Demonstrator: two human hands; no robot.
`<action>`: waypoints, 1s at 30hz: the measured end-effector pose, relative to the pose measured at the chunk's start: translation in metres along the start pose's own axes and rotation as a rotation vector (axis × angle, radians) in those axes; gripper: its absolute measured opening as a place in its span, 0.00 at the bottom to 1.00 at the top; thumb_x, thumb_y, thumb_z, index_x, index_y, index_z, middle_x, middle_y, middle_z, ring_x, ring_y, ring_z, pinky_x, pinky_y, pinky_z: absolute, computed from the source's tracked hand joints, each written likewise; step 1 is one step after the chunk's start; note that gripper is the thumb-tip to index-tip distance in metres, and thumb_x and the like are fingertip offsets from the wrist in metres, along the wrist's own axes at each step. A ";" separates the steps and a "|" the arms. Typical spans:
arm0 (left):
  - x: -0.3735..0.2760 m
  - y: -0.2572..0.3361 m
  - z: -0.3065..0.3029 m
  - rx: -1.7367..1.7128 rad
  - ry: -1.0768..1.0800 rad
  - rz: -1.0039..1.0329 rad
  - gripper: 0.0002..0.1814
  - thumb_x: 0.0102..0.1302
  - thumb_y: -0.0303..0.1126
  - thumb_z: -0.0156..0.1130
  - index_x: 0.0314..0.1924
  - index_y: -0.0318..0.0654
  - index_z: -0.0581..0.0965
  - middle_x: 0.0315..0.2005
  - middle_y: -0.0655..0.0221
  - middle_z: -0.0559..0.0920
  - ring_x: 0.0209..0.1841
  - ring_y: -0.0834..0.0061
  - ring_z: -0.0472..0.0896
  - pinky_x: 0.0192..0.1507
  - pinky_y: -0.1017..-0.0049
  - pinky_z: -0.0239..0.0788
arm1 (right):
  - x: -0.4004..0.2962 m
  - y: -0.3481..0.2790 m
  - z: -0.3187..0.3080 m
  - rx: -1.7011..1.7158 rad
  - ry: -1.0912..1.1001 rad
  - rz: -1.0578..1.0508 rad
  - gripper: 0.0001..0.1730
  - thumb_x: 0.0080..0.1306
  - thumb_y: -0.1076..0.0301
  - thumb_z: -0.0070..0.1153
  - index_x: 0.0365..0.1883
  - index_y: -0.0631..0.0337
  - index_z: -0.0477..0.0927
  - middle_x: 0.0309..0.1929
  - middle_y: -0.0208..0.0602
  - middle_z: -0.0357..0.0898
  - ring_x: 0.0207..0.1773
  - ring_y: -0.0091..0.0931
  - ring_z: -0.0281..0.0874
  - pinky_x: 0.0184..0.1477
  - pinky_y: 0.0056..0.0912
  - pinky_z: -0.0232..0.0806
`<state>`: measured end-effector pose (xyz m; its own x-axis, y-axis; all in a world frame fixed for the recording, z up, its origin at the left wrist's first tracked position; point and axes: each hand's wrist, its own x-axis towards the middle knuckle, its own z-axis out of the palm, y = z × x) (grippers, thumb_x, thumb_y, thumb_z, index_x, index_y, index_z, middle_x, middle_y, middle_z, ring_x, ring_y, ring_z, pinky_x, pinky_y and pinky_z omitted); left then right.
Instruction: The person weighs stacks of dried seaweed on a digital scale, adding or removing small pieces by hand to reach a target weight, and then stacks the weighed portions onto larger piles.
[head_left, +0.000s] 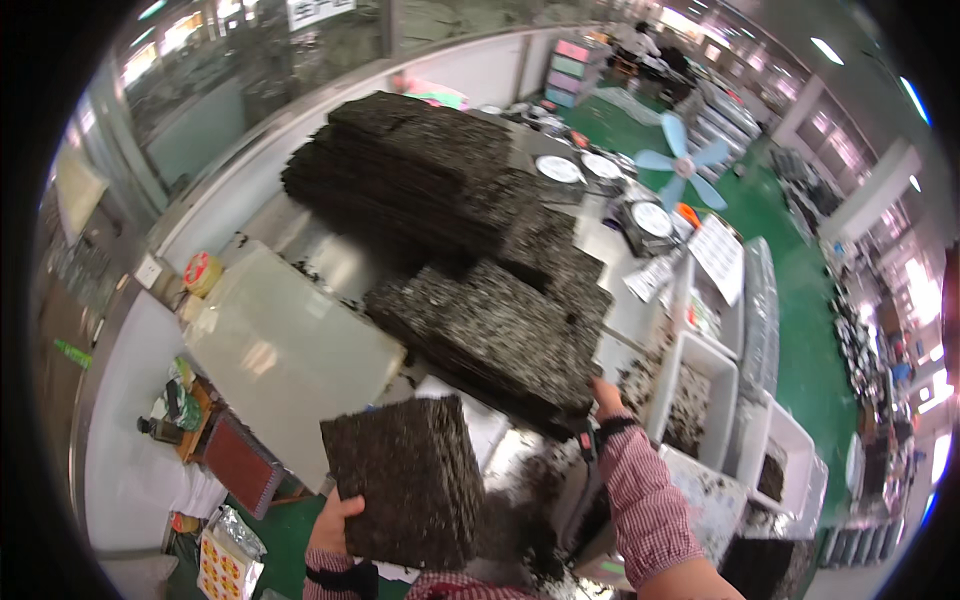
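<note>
My left hand (336, 523) holds a thick block of dark dried seaweed sheets (405, 484) by its left side, thumb on the face. The block is tilted, with its layered edge to the right. At the near right corner of a wide seaweed stack (495, 330), my right hand (607, 399) touches the sheets. Its fingertips are hidden there, so whether they grip cannot be told. Behind that stack rise taller piles of the same sheets (405, 165). A small dark device with a red mark (586, 441) hangs by my right wrist.
A pale translucent board (292, 360) lies to the left, beside a tape roll (202, 274). White bins (724, 382) with seaweed scraps line the right, near scales with round white plates (651, 219) and a blue-bladed fan (683, 166). Seaweed crumbs litter the metal tabletop (517, 454).
</note>
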<state>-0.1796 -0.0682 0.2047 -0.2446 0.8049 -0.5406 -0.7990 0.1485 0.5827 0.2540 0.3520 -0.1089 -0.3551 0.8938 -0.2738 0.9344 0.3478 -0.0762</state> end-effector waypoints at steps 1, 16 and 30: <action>-0.015 0.002 -0.013 -0.061 0.086 0.027 0.44 0.55 0.28 0.68 0.72 0.34 0.61 0.63 0.56 0.74 0.62 0.56 0.76 0.64 0.60 0.71 | -0.004 -0.017 -0.006 0.117 -0.009 -0.044 0.23 0.58 0.59 0.61 0.51 0.58 0.77 0.40 0.46 0.80 0.47 0.41 0.79 0.45 0.43 0.71; -0.017 -0.006 -0.106 -0.202 0.063 -0.092 0.34 0.62 0.28 0.66 0.68 0.34 0.67 0.56 0.59 0.80 0.55 0.59 0.82 0.57 0.61 0.76 | 0.049 -0.214 -0.005 1.696 0.372 0.445 0.34 0.58 0.80 0.62 0.64 0.59 0.66 0.53 0.38 0.78 0.52 0.32 0.79 0.54 0.38 0.72; 0.023 0.032 -0.037 -0.122 0.169 -0.187 0.28 0.68 0.33 0.62 0.66 0.34 0.70 0.56 0.58 0.80 0.54 0.60 0.81 0.57 0.62 0.75 | 0.083 -0.248 -0.029 1.236 -0.346 0.065 0.41 0.69 0.65 0.61 0.76 0.49 0.53 0.71 0.41 0.57 0.74 0.48 0.53 0.60 0.73 0.63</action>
<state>-0.2314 -0.0661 0.1879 -0.1669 0.6615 -0.7311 -0.8964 0.2070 0.3919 -0.0075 0.3481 -0.0844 -0.4567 0.7148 -0.5296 0.4198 -0.3517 -0.8367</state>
